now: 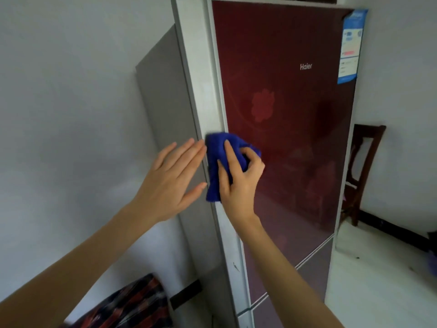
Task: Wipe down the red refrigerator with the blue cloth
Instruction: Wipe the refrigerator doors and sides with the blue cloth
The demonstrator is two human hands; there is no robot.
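Two grips meet the red refrigerator [283, 114]: the right grip [238, 183] clutches the blue cloth [215, 150] against the door's left edge, the left grip [170, 178] spreads straight-fingered on its grey side

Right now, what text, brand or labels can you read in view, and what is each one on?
"Haier": white brand lettering on the upper part of the red refrigerator door.
Blue and white sticker at the door's top right corner: printed lines and a red strip, all too small and blurred to read.
No other text shows; the blue cloth in the right hand bears none.
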